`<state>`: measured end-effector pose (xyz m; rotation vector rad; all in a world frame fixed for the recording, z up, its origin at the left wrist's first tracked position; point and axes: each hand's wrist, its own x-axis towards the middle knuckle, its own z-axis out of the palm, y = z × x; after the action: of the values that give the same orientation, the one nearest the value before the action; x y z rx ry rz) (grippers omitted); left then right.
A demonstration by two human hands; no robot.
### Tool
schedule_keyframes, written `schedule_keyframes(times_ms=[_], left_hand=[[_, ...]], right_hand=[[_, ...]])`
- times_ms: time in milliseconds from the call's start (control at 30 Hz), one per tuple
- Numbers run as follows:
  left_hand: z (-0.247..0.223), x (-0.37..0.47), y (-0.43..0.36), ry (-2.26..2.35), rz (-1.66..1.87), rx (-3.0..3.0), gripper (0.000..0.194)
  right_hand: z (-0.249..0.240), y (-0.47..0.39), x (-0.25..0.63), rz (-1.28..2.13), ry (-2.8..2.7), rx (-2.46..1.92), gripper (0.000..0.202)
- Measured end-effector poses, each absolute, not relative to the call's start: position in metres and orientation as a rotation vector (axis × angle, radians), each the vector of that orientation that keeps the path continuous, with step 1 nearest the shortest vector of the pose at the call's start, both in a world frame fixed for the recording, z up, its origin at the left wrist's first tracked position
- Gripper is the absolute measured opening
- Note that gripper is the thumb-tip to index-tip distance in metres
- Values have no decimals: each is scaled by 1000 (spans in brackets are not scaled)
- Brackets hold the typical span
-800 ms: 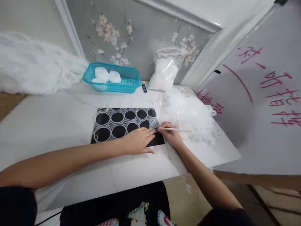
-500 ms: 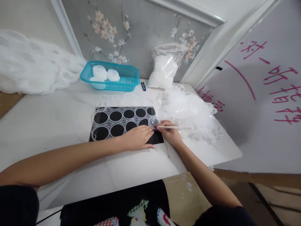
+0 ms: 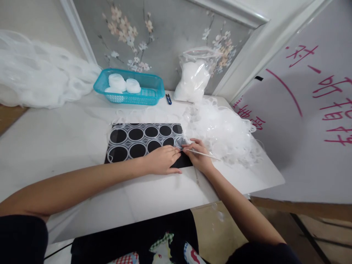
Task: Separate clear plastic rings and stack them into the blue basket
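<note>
On the table lies a black mat under a translucent sheet [image 3: 145, 139] with rows of round cut-outs. My left hand [image 3: 164, 160] rests flat across its lower part, fingers stretched toward the right end. My right hand [image 3: 198, 156] pinches a thin white stick [image 3: 205, 154], its tip low at the sheet's right end near my left fingertips. Just above the tip, a clear disc [image 3: 180, 142] still fills one circle. The exact contact between tip and disc is too small to make out.
A tangled heap of clear plastic rings [image 3: 220, 128] lies right of the mat. Behind stand a blue basket [image 3: 150, 93] with white disc stacks, small snips [image 3: 168, 99] and a filled clear bag [image 3: 192, 80]. White sheets [image 3: 41, 77] pile at left; a whiteboard [image 3: 288, 146] borders the right.
The stick has tilted, its free end swinging down toward me. My right hand has turned slightly with it; my left hand stays in place on the sheet.
</note>
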<state>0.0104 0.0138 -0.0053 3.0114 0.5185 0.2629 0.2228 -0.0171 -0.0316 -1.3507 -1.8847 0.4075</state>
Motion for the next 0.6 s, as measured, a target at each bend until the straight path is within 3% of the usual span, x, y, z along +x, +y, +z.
schedule_keyframes(times_ms=[200, 267, 367, 500, 600], left_hand=[[2, 9, 12, 558, 245, 2835, 84], [3, 8, 12, 563, 215, 2794, 88], [3, 3, 15, 592, 162, 2742, 88], [11, -7, 11, 490, 153, 2785, 74], [49, -10, -19, 372, 319, 2860, 54]], right_hand=[[-18, -4, 231, -28, -2447, -1161, 17], [-4, 23, 242, -125, -2244, -1334, 17], [26, 66, 264, -266, -1474, -1773, 24], [56, 80, 286, -251, -1179, -2054, 15], [58, 58, 289, -322, -1256, -2050, 14]])
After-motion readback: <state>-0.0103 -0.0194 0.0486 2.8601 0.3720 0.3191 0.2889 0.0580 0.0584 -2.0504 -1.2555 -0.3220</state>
